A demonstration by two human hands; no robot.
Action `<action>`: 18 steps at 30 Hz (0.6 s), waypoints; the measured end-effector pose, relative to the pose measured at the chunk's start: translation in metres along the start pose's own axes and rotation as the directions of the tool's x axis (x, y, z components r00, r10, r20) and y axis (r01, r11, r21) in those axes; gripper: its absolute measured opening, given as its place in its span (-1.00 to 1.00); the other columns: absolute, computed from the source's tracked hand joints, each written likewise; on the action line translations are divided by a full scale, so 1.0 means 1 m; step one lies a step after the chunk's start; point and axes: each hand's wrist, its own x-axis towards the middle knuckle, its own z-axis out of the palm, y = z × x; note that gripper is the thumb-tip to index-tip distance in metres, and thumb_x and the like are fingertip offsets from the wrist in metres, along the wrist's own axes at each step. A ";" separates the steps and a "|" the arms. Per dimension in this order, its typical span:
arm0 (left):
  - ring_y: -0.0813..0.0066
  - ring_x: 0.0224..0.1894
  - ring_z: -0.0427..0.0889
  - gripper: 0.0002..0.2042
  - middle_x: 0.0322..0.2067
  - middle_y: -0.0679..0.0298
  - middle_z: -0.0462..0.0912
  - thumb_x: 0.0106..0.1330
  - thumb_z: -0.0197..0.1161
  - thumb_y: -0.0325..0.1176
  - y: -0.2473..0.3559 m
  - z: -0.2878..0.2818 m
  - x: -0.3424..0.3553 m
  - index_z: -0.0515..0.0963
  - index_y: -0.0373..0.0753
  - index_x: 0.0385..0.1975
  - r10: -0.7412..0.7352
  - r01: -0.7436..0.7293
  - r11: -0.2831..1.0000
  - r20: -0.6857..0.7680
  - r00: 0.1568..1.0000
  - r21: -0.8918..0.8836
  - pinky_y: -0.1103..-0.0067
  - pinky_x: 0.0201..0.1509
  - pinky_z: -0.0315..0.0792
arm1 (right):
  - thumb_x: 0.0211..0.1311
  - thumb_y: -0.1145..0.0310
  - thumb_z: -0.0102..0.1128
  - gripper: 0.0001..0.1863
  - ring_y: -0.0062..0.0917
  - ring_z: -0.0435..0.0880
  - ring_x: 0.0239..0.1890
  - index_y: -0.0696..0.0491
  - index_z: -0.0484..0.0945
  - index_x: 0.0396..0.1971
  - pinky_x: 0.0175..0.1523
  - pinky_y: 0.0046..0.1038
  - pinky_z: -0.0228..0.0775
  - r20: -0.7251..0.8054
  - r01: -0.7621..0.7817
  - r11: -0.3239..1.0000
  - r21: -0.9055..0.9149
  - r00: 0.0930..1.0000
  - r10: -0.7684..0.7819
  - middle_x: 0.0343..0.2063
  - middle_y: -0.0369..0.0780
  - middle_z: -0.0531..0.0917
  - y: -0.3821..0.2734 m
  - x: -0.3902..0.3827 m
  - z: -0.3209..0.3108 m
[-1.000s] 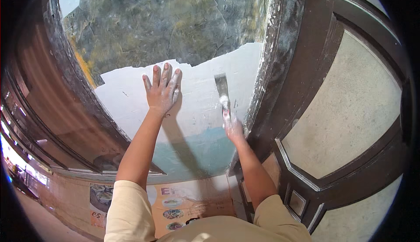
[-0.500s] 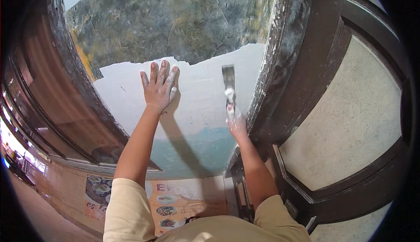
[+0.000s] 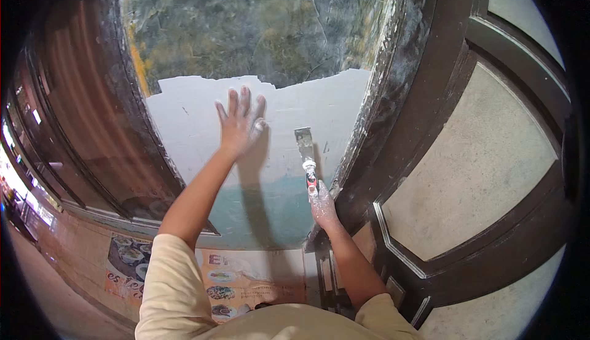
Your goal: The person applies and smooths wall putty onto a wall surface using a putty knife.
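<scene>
My left hand is open, fingers spread and dusted white, at the white coated band of the wall panel, just below its ragged upper edge. My right hand, heavily speckled with white, grips a putty knife with a red and black handle and a flat metal blade, which lies over the white band to the right of my left hand. Above the band is a mottled dark green, grey and yellow painted surface; below it, the panel turns pale teal.
A dark wooden door with pale inset panels stands close on my right. A weathered, chipped frame edges the panel. Brown window panes are on the left. Printed sheets with food pictures lie below on the floor.
The putty knife in my right hand has moved down and slightly left, its blade lower on the white band. My left hand appears slightly further right in the picture, as the view has shifted.
</scene>
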 end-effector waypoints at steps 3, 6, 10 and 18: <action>-0.06 0.46 -0.35 -0.50 0.44 0.09 -0.20 0.35 -0.08 0.02 0.029 0.004 -0.055 0.32 0.03 0.26 0.126 -0.063 0.932 0.155 0.980 -0.358 -0.30 0.26 -0.33 | 0.35 0.13 -0.02 -0.60 0.03 0.55 -0.19 0.21 0.43 -0.10 -0.08 -0.21 0.37 0.114 -0.177 0.983 0.049 0.979 0.171 -0.31 0.10 0.58 -0.034 -0.006 -0.001; -0.11 0.40 -0.03 -0.54 0.33 -0.02 0.11 0.36 0.01 -0.01 0.044 0.011 -0.120 0.40 -0.13 0.16 0.230 0.113 0.612 0.314 0.921 -0.782 0.09 0.40 -0.07 | 0.26 0.09 0.11 -0.56 -0.08 0.59 -0.18 0.14 0.44 -0.06 -0.06 -0.25 0.38 0.175 -0.133 0.986 0.101 0.978 0.114 -0.28 0.03 0.61 -0.051 -0.021 0.023; 0.02 0.13 0.45 -0.57 0.05 -0.08 0.45 0.36 0.05 -0.08 0.061 -0.033 -0.140 0.43 -0.24 0.07 0.168 0.411 0.468 0.535 0.828 -0.783 0.32 0.20 0.32 | 0.14 0.06 0.25 -0.51 -0.14 0.61 -0.18 0.11 0.46 -0.07 -0.05 -0.25 0.40 0.353 -0.064 0.996 0.063 0.935 0.038 -0.27 -0.02 0.63 -0.068 -0.037 0.040; 0.02 -0.38 0.58 -0.62 -0.47 -0.03 0.56 0.31 0.13 -0.10 -0.034 -0.060 -0.174 0.44 -0.36 -0.18 -0.363 0.575 0.663 0.465 0.807 -0.480 0.31 -0.26 0.41 | 0.10 0.06 0.24 -0.65 -0.26 0.57 -0.20 -0.02 0.55 -0.22 -0.07 -0.24 0.35 0.408 0.345 0.851 -0.395 0.896 -0.174 -0.33 -0.17 0.65 -0.130 0.029 0.025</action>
